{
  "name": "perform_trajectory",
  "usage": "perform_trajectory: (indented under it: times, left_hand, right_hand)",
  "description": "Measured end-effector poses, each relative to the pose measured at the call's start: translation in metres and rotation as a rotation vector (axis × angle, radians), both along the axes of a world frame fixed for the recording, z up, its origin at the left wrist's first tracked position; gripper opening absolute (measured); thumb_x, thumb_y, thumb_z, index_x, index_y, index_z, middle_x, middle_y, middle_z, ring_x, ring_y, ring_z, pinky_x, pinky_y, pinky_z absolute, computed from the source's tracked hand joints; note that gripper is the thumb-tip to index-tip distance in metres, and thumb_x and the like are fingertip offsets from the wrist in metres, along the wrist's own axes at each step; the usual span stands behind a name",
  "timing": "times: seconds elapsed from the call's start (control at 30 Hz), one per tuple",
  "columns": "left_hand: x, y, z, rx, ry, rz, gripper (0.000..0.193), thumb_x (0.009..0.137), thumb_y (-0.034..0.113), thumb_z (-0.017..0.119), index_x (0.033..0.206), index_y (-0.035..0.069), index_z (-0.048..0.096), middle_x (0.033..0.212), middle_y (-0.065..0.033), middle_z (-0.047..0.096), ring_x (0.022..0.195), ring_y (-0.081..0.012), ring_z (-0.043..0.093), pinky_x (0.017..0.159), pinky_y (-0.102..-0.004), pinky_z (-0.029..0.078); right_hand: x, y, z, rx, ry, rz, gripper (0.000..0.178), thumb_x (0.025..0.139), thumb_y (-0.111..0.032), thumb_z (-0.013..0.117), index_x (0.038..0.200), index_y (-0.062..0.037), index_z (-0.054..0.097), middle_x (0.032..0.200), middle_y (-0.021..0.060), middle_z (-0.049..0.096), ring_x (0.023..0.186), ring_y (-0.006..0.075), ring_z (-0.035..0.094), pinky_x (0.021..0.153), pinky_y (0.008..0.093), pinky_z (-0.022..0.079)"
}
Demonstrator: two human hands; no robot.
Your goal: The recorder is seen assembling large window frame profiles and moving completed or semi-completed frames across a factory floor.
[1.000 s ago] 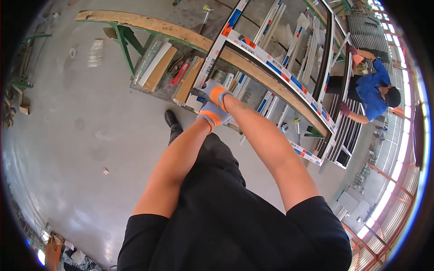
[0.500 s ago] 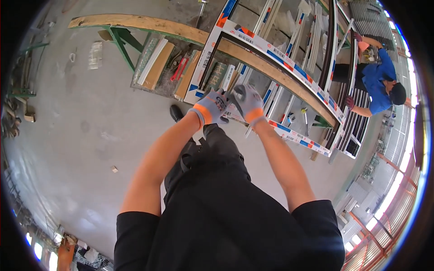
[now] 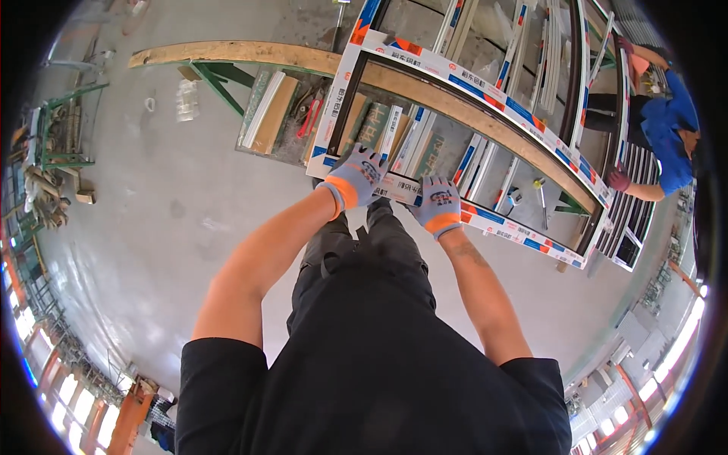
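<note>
A large window frame (image 3: 485,95), wrapped in white film with blue and orange patches, lies across a wooden-topped trestle. My left hand (image 3: 355,178), in a grey glove with an orange cuff, is closed over the frame's near rail close to its left corner. My right hand (image 3: 438,202), gloved alike, curls over the same rail a short way to the right. Between the two hands a stretch of the rail shows. The undersides of my fingers and both thumbs are mostly hidden.
The trestle's wooden beam (image 3: 250,51) extends left on green legs. Beneath the frame are metal profile strips (image 3: 413,144), a red-handled tool (image 3: 309,117) and a hammer (image 3: 541,201). At right, a co-worker in a blue shirt (image 3: 667,129) has gloved hands on the frame's far side.
My hands were close together at the near rail, the right one turned inward. Now they are apart, with the right hand moved right and down onto the rail. The view has shifted slightly.
</note>
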State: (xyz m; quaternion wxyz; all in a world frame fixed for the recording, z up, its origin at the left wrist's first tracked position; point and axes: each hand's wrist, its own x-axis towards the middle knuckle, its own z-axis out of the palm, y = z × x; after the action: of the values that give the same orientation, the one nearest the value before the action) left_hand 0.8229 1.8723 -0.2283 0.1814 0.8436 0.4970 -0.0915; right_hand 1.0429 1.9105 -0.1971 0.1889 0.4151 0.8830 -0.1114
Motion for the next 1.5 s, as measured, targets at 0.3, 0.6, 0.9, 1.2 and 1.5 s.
perform_trajectory:
  times: [0.3, 0.6, 0.9, 1.2, 1.5]
  left_hand:
    - [0.019, 0.01, 0.01, -0.197, -0.028, 0.065, 0.056, 0.079, 0.035, 0.062, 0.124, 0.004, 0.052, 0.113, -0.0139, 0.058, 0.111, -0.0299, 0.054, 0.088, -0.0409, 0.048]
    - [0.039, 0.005, 0.001, 0.063, -0.088, 0.181, 0.054, 0.083, 0.045, 0.061, 0.121, 0.007, 0.056, 0.111, -0.0108, 0.058, 0.106, -0.0271, 0.056, 0.087, -0.0398, 0.046]
    - [0.047, 0.032, -0.002, -0.02, -0.139, 0.114, 0.056, 0.079, 0.047, 0.066, 0.118, 0.007, 0.057, 0.115, -0.0105, 0.058, 0.109, -0.028, 0.054, 0.091, -0.0403, 0.044]
    - [-0.005, -0.135, -0.01, 0.247, -0.441, 1.039, 0.033, 0.078, 0.015, 0.067, 0.109, 0.006, 0.061, 0.117, -0.014, 0.058, 0.116, -0.0357, 0.049, 0.099, -0.0454, 0.038]
    - [-0.109, -0.199, -0.193, -0.088, -0.444, 1.672, 0.05, 0.079, 0.036, 0.07, 0.119, 0.008, 0.059, 0.109, -0.0152, 0.065, 0.108, -0.0327, 0.06, 0.09, -0.0397, 0.049]
  right_hand:
    - [0.023, 0.008, -0.009, -0.097, -0.091, -0.048, 0.063, 0.073, -0.05, 0.068, 0.113, -0.0031, 0.058, 0.109, 0.015, 0.062, 0.106, 0.0301, 0.058, 0.092, 0.0381, 0.045]
    - [0.052, -0.048, 0.0, 0.179, 0.253, -0.33, 0.07, 0.075, -0.04, 0.067, 0.13, -0.0009, 0.05, 0.131, 0.0194, 0.049, 0.126, 0.0388, 0.041, 0.107, 0.048, 0.034]
    - [0.079, -0.114, -0.031, -0.036, 0.492, -0.504, 0.055, 0.074, -0.026, 0.069, 0.119, 0.0004, 0.053, 0.125, 0.0208, 0.051, 0.117, 0.0386, 0.047, 0.097, 0.0489, 0.04]
    - [0.0, 0.013, -0.002, 0.093, 0.704, -0.248, 0.035, 0.08, -0.017, 0.064, 0.111, -0.0022, 0.057, 0.109, 0.0175, 0.059, 0.104, 0.037, 0.055, 0.089, 0.0453, 0.045]
    - [-0.077, -0.055, -0.037, 0.04, 0.3, -0.16, 0.027, 0.089, -0.023, 0.053, 0.107, -0.0054, 0.062, 0.102, 0.0157, 0.064, 0.098, 0.035, 0.06, 0.086, 0.0439, 0.048]
